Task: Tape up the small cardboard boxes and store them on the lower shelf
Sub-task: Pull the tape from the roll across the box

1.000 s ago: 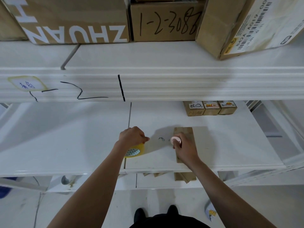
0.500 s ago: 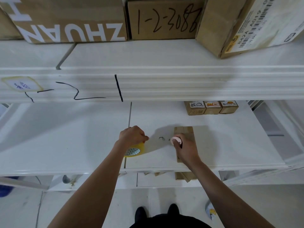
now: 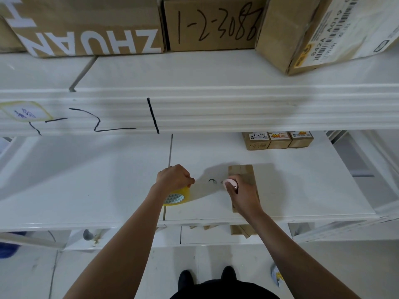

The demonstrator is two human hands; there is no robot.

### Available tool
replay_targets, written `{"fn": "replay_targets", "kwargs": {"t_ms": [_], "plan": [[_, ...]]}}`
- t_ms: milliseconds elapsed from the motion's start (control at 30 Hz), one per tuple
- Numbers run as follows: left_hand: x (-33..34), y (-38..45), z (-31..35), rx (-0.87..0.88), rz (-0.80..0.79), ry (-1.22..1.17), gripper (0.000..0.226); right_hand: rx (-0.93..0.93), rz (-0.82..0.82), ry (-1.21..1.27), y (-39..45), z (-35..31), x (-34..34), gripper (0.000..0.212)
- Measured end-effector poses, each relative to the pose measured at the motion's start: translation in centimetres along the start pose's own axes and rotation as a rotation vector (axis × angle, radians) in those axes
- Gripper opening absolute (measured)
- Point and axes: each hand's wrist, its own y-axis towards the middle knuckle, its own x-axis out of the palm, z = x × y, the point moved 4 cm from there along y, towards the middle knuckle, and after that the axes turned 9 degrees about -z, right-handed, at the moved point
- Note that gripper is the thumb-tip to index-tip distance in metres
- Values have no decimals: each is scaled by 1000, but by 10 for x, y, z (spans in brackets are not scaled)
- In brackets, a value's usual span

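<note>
Two hands work over the white shelf [image 3: 86,190]. The left hand [image 3: 173,178] has its fingers curled round one yellowish roll of tape [image 3: 178,196], which rests on the shelf below the fist. The right hand [image 3: 243,194] grips one small pink object [image 3: 230,184], too small to identify, and lies on top of one small cardboard box [image 3: 245,172] that sits flat on the shelf near its front edge. A strip of clear tape seems to stretch between roll and box, though that is hard to tell. Three more small boxes [image 3: 277,139] with labels stand in a row, touching, at the back of the same shelf. The upper shelf [image 3: 194,72], white with black pen marks on its front rail, carries three large cartons [image 3: 211,24]. Below the work shelf some cardboard pieces [image 3: 241,229] show on a lower level. The floor is pale, and two dark shoes [image 3: 205,277] stand on it.
</note>
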Motion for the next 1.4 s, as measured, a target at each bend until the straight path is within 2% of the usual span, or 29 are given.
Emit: {"fn": "replay_targets", "kwargs": {"t_ms": [367, 967, 1267, 1400], "plan": [[-1, -2, 1, -4, -9, -5, 24, -12, -15, -44, -3, -3, 0, 27], [-1, -3, 3, -26, -5, -19, 19, -32, -84, 35, -7, -1, -3, 12], [-2, -1, 4, -25, -11, -17, 19, -5, -98, 32, -7, 2, -5, 11], [-2, -1, 5, -27, -12, -14, 20, -7, -118, 29, -8, 4, -4, 18]]}}
